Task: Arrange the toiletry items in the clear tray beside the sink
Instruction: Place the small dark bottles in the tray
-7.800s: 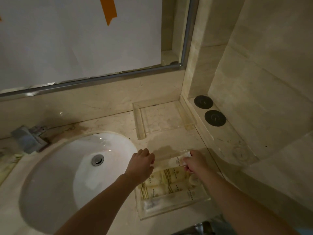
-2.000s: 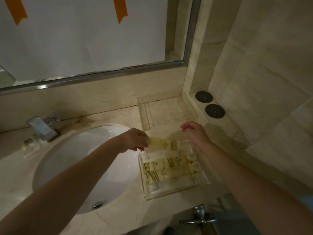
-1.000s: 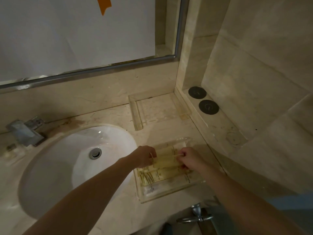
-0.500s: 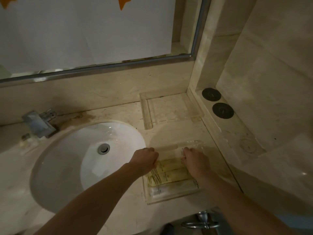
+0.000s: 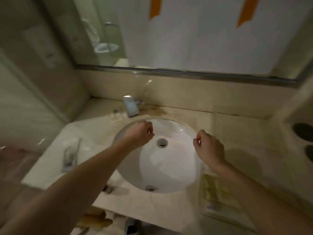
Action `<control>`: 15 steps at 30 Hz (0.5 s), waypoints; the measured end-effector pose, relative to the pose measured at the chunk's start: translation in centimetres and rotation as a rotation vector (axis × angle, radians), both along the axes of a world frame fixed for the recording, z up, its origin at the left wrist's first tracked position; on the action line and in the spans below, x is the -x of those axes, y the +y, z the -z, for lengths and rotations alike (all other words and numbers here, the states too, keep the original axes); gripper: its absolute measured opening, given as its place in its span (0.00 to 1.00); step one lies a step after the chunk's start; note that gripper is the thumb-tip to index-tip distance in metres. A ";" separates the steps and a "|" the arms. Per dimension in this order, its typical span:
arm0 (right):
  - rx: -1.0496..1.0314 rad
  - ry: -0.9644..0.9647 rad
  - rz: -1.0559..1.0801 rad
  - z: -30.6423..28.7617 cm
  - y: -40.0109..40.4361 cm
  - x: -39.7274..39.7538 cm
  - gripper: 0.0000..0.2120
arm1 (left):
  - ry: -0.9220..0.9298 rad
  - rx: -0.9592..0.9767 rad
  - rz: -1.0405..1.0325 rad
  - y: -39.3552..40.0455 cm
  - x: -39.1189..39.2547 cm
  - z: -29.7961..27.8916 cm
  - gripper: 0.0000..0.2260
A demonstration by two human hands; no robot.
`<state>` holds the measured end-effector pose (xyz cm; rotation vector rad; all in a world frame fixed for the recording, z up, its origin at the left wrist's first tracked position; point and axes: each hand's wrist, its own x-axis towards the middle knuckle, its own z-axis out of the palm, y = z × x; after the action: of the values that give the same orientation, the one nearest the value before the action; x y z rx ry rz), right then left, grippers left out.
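The clear tray (image 5: 205, 213) lies on the counter right of the sink, at the lower right, partly under my right forearm. Several yellowish toiletry tubes (image 5: 214, 189) lie side by side in it, blurred. My left hand (image 5: 139, 134) hovers over the sink's far left rim, fingers curled with nothing in them. My right hand (image 5: 209, 147) hangs over the sink's right side, fingers also curled and empty. Both hands are away from the tray.
The white oval sink (image 5: 162, 160) fills the middle, with a chrome faucet (image 5: 130, 107) behind it. A clear wrapped item (image 5: 70, 156) lies on the counter to the left. Two dark round discs (image 5: 304, 131) sit on the right ledge. A mirror is above.
Both hands have lifted off the tubes in the tray and moved left over the sink. The view has swung left, putting the tray at the lower right.
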<state>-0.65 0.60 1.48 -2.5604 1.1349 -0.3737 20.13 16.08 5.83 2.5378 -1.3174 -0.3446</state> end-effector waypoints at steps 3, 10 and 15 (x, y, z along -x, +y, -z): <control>-0.107 -0.070 -0.191 -1.3 4.6 -6.3 0.05 | 0.016 0.114 -0.249 7.3 -4.6 -2.0 0.06; -0.468 0.047 -0.795 -1.4 17.2 -15.9 0.12 | 0.091 0.277 -0.762 23.9 -10.8 -1.9 0.05; -0.315 0.366 -1.089 -0.9 23.3 -18.3 0.29 | 0.454 -0.153 -0.441 27.3 -8.9 1.6 0.24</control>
<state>17.68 23.88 2.36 -2.5526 -0.2282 0.5024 29.04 43.33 4.18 2.5627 -0.5708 -0.8826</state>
